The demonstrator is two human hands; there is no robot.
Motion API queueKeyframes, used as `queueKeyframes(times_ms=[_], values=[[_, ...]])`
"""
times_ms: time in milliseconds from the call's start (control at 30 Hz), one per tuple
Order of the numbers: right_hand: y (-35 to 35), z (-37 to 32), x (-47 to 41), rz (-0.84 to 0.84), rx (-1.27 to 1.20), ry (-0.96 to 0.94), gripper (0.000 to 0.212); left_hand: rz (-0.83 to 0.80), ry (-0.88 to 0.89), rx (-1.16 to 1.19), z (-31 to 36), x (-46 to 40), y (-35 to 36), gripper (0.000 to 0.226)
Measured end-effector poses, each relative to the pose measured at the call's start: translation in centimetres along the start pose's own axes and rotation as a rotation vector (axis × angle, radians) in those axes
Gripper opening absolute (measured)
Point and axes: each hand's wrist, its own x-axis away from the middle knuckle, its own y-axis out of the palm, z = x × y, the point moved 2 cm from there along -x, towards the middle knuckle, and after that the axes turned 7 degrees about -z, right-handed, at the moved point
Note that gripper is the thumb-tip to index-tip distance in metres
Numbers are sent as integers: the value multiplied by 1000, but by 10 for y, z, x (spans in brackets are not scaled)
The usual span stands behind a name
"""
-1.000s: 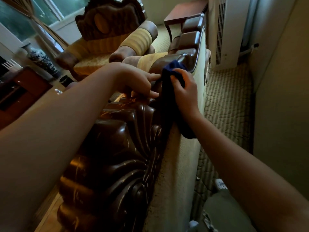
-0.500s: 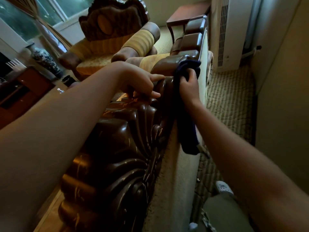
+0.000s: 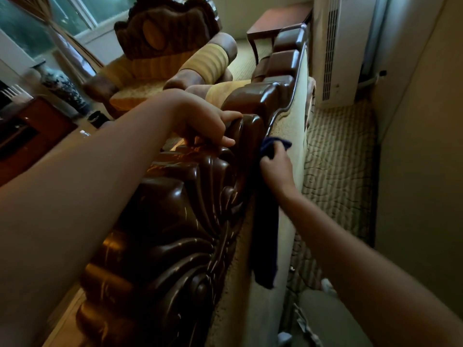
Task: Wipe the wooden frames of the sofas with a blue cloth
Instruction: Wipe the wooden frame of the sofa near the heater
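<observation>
A dark, glossy carved wooden frame [image 3: 175, 221] crowns the sofa back and runs away from me through the middle of the view. My left hand [image 3: 208, 123] rests on top of its carved crest, fingers curled over the wood. My right hand [image 3: 274, 166] grips the blue cloth [image 3: 265, 234] against the rear side of the frame, just below the crest. A bunched end of the cloth pokes out above my fingers and the rest hangs down the beige back panel [image 3: 293, 136] of the sofa.
A second sofa chair [image 3: 160, 53] with a carved wooden crest and yellow cushions stands beyond. A small wooden side table [image 3: 273, 21] and a white upright unit [image 3: 335, 51] stand at the far right. Patterned carpet [image 3: 338, 159] lies behind the sofa, beside a wall. A patterned vase [image 3: 60, 83] stands left.
My right hand has come down with the cloth from the top edge of the frame to its rear side. My left hand has stayed on the crest.
</observation>
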Motion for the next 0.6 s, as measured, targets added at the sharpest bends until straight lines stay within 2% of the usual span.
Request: queueKeyframes(times_ms=[100, 167, 300, 400, 533, 600], values=[[-13, -10, -51, 24, 31, 77, 36, 3, 5, 37, -1, 2, 0, 73], [-12, -9, -51, 40, 48, 84, 36, 8, 5, 55, -2, 2, 1, 73], [16, 16, 51, 6, -115, -122, 21, -1, -5, 69, -4, -3, 2, 74], [30, 24, 118, -45, -189, -255, 21, 6, -8, 90, -5, -3, 3, 73], [19, -14, 84, 8, -161, -428, 29, -24, 24, 114, -8, -2, 3, 73], [12, -44, 42, 69, -145, -443, 29, -65, 46, 146, -9, -2, 4, 71]])
